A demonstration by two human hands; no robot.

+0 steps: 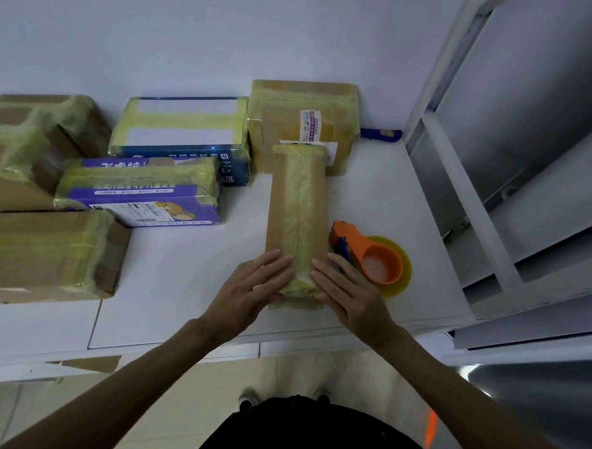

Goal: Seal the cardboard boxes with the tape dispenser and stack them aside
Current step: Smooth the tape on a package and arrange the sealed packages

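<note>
Long narrow cardboard box [298, 217] lies flat, pointing away, yellowish tape down its top seam and over both ends. Orange tape dispenser [371, 259] lies on its side just right of it. Taped brown carton [300, 121] touches its far end; taped purple box [142, 192] sits left.

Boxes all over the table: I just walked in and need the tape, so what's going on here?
A person is sealing boxes. The left hand and right hand press flat on the near end of a long box, already taped along its top. The orange dispenser lies unheld on the table, just beside the right hand. Other taped boxes sit at the left and back.
</note>
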